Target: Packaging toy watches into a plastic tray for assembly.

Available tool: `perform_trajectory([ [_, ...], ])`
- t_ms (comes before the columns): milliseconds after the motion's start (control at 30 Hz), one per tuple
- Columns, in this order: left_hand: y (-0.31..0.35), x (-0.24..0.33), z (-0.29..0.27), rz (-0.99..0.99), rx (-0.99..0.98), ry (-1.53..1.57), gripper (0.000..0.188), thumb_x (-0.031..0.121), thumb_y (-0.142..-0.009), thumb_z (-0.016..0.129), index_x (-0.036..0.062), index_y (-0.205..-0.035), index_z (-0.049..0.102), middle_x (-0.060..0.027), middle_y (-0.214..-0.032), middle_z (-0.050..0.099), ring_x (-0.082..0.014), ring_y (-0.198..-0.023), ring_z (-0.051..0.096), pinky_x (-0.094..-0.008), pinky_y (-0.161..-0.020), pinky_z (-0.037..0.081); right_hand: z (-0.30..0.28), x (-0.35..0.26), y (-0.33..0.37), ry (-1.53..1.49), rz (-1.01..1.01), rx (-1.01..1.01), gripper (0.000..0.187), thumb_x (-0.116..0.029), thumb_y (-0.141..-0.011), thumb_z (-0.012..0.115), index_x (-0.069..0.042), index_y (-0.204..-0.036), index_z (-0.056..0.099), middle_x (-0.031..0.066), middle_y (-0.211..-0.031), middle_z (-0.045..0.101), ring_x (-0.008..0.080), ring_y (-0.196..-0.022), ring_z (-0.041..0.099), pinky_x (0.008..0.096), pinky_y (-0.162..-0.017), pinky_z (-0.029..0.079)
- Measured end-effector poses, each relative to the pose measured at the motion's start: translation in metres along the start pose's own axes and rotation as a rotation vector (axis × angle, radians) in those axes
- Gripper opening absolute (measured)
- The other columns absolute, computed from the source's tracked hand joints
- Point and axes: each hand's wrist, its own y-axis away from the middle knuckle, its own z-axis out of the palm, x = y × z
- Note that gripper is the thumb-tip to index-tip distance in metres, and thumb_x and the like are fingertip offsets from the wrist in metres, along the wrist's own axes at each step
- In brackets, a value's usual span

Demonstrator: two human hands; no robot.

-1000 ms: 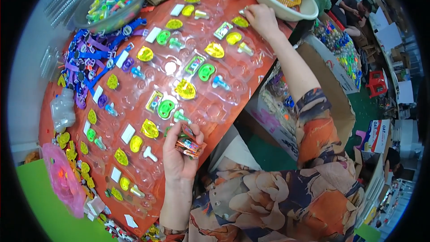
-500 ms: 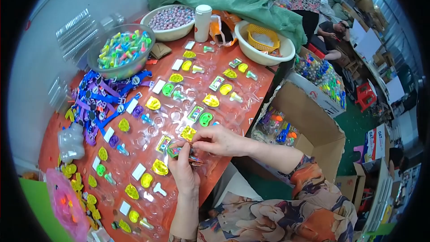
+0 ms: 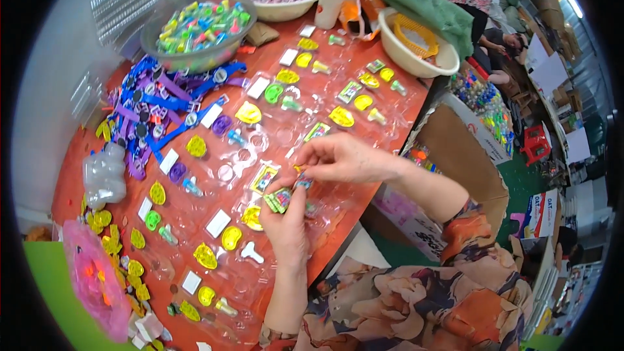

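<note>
Between the thumb and fingers of my left hand (image 3: 286, 224) are small printed cards (image 3: 279, 200), green and multicoloured. My right hand (image 3: 344, 159) is closed in a pinch just above my left thumb; a bit of something yellow-orange shows at its fingertips, too small to make out. Under both hands lie clear plastic blister trays (image 3: 224, 172) in rows. Their hollows hold yellow toy pieces (image 3: 248, 114), white cards (image 3: 218, 223) and small whistle-like pieces (image 3: 192, 186). Close to my left hand, a printed card (image 3: 264, 179) sits in one tray.
At the back stand a bowl of colourful small pieces (image 3: 162, 58), a bowl of beads (image 3: 286, 12), a white bottle (image 3: 332, 1) and a white basin (image 3: 416, 62). Blue and purple toy watches (image 3: 140, 114) are heaped left. A cardboard box (image 3: 465, 149) stands right; other people are beyond.
The view has shifted, so the table sits lower and further right. My right hand has lifted slightly off the cards held in my left.
</note>
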Motion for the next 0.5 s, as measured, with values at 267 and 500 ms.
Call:
perform_trajectory([
  [267,-0.004,0.012,0.001,-0.128,-0.027,0.249,0.024,0.005,-0.092,0.063,-0.0004,-0.115,0.059,-0.0087,-0.09,0.064,-0.0145,-0.067,0.059,-0.0262,-0.057,0.047,-0.142,-0.003,-0.08,0.281,-0.065,0.482,0.019,-0.02,-0.088,0.07,-0.004,-0.097,0.067,0.002,-0.086,0.069,0.0072,-0.08,0.062,0.0248,-0.069,0.05],
  [500,-0.008,0.013,-0.002,-0.172,-0.104,0.156,0.036,0.005,-0.093,0.06,-0.0017,-0.127,0.05,-0.0098,-0.091,0.062,-0.013,-0.071,0.057,-0.026,-0.063,0.047,-0.209,0.054,-0.2,0.986,-0.125,0.995,0.018,-0.021,-0.088,0.06,-0.007,-0.097,0.068,0.0138,-0.1,0.071,0.034,-0.094,0.067,0.0439,-0.083,0.053],
])
